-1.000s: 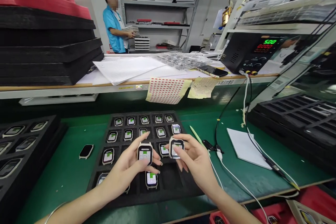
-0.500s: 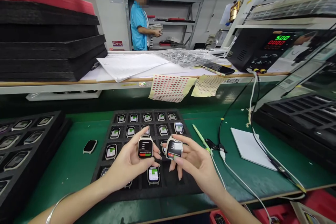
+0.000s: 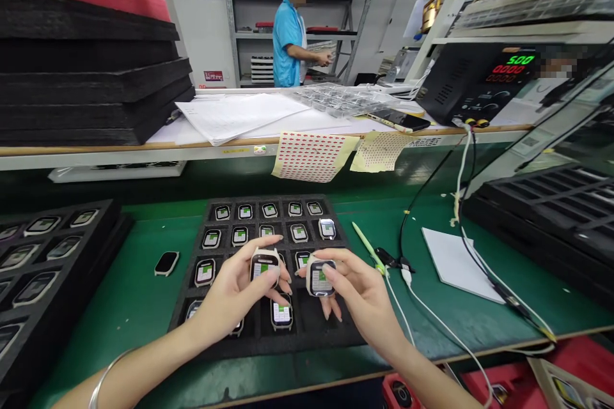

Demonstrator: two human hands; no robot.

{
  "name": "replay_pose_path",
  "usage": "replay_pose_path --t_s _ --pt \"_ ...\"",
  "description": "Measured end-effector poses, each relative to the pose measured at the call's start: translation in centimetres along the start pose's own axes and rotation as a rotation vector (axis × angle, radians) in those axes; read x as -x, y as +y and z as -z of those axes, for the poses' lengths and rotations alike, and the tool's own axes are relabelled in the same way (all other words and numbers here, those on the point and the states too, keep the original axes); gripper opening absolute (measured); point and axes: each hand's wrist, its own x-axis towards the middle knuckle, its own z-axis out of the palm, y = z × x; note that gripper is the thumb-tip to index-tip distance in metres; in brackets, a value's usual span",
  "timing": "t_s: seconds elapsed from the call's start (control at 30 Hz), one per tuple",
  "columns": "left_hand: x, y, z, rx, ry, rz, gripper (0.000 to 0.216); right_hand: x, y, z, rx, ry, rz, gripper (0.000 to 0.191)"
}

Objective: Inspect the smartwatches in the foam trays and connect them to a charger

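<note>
My left hand (image 3: 235, 287) grips a smartwatch case (image 3: 261, 263) without a strap, its thumb lying on the lit screen. A second smartwatch (image 3: 317, 278) is held in my right hand (image 3: 362, 284), whose thumb also touches the screen. Both screens show a white and green pattern. Beneath my hands lies a black foam tray (image 3: 307, 339) with rows of similar watches in its pockets. One watch (image 3: 281, 314) with a lit screen sits in the tray just below my hands. Part of the tray is hidden by my hands and forearms.
A dark-screened watch (image 3: 166, 263) lies on the green mat, left of the tray. Another foam tray (image 3: 71, 268) stands further left. To the right are a green pen (image 3: 367, 244), cables (image 3: 426, 310) and a white pad (image 3: 458, 265). A person (image 3: 290, 38) stands behind the shelf.
Both watch screens have switched from a dark page with red and green buttons to the white and green pattern. My thumbs have moved up onto the screens. The person behind has moved right.
</note>
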Motion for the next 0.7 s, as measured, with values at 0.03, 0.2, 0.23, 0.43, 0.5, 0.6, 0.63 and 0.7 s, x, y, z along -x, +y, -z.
replay_pose_path --t_s 0.03,0.2,0.23,0.43,0.5,0.6,0.63,0.7 --pt "-0.1 0.0 0.0 -0.006 0.013 0.010 0.042 0.1 0.1 0.0 -0.021 -0.028 0.007 0.021" --pt "-0.3 -0.3 0.1 -0.017 0.030 0.038 0.046 0.3 0.1 0.1 -0.152 -0.166 -0.004 0.040" --pt "-0.2 -0.4 0.1 -0.003 0.027 0.033 0.048 0.3 0.0 0.1 -0.154 -0.175 -0.010 0.044" --pt "0.0 -0.7 -0.1 0.088 -0.036 -0.011 0.069 0.4 -0.1 -0.3 -0.085 -0.124 -0.028 0.043" --pt "0.0 -0.9 -0.2 0.094 -0.030 0.009 0.070 0.4 -0.1 -0.2 -0.078 -0.129 -0.029 0.044" --pt "0.0 -1.2 -0.4 0.088 -0.030 0.046 0.068 0.4 0.0 0.0 -0.081 -0.162 -0.022 0.048" --pt "0.0 -1.3 -0.4 0.089 -0.033 0.053 0.069 0.5 0.1 0.1 -0.076 -0.171 -0.022 0.049" --pt "0.1 -1.5 -0.5 0.102 -0.041 0.069 0.073 0.6 0.2 0.3 -0.056 -0.181 -0.023 0.052"
